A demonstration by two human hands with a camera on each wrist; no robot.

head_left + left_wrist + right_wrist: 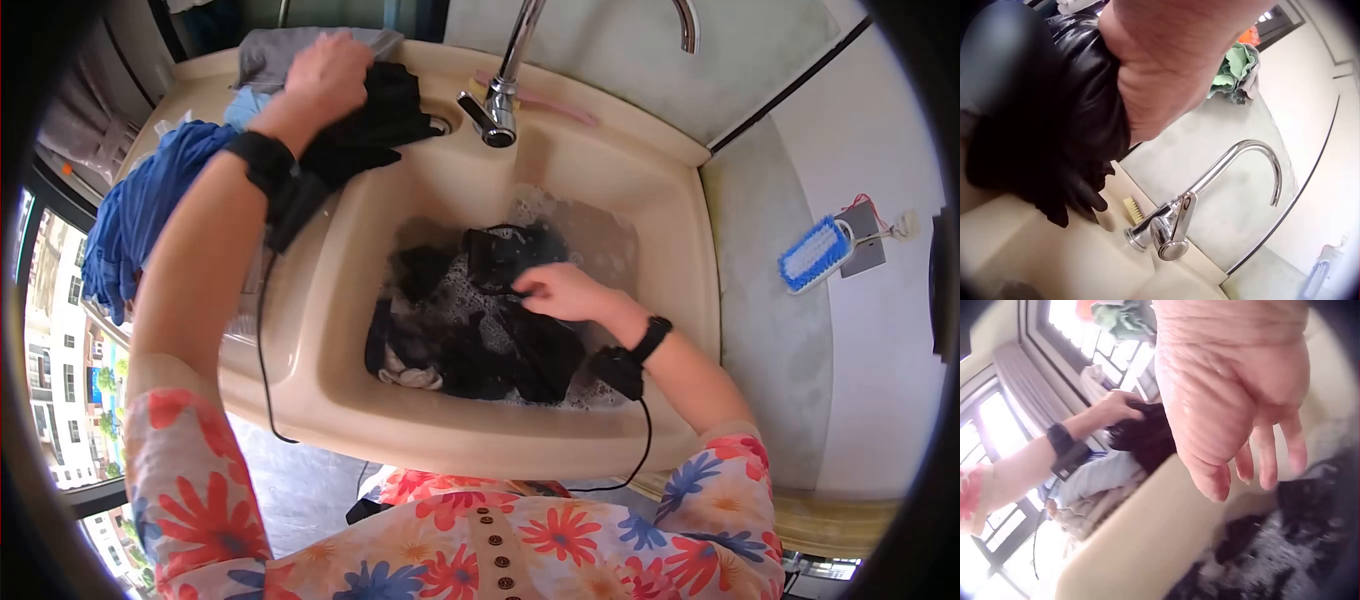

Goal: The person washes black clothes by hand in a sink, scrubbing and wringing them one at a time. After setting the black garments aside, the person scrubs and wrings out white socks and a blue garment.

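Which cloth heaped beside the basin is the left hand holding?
The black cloth; its colour sets it apart from the blue cloth and grey cloth nearby.

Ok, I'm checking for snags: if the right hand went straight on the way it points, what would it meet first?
The right hand would likely meet the dark cloth in the sink first; how far off is unclear.

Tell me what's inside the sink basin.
Inside the basin, dark clothes lie in sudsy water, with a pale bunched patch of fabric at the near left. The floor under the clothes, and anything else beneath them, is hidden.
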